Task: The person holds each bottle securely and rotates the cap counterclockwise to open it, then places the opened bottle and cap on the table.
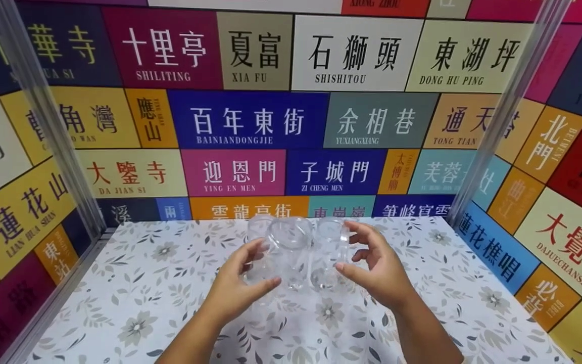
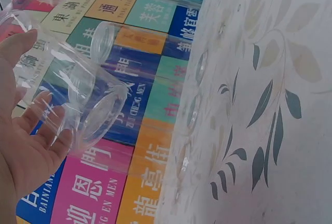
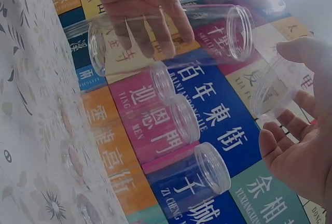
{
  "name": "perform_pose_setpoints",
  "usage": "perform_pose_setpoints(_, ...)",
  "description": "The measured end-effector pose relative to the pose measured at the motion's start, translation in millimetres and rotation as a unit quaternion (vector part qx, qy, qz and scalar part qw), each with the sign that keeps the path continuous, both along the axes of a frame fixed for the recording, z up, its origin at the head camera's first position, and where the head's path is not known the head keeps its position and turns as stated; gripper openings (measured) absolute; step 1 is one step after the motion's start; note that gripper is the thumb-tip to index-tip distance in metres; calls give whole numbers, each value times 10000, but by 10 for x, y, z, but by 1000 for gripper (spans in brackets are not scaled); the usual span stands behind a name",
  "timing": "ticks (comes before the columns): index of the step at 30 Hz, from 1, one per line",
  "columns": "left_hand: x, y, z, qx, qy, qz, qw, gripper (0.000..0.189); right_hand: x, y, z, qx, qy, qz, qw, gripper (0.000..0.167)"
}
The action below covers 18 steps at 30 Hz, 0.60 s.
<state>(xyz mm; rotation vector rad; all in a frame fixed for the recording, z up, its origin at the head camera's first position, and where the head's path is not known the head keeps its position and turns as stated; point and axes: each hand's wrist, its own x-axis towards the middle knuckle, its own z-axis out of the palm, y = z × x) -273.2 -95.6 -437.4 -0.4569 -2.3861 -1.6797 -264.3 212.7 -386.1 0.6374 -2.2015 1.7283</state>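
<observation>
Clear jar [image 2: 72, 71]: likely light, stiff, slick; grasp around the sidewall. The left hand [image 2: 26, 136] curls its fingers around it; the right hand [image 3: 303, 154] pinches a clear lid [image 3: 272, 86].

Three jars [image 3: 185, 120] stand in a row on the worktop [image 1: 104, 288], before the wall [image 1: 248, 121]. In front of them, the left hand [image 1: 244, 275] holds another jar [image 3: 218, 33]; to its right, a lid [image 3: 266, 90] sits in the right hand [image 1: 379, 268].
</observation>
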Motion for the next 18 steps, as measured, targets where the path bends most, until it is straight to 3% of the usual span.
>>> perform_pose_setpoints(6, -61, -95, 30, 535, 52, 501, 9973, 82, -63, 106, 27, -397, -84, -204, 9990, 82)
perform_pose_setpoints(12, -121, -255, 98, 672, -90, 1142, 9911, 84, -137, 239, 61, -542, -408, -505, 9964, 85)
perform_pose_setpoints(18, -212, -412, 87, 929, -137, 1370, 9861, 81, -261, 346, 20, -448, -844, -833, 9919, 94)
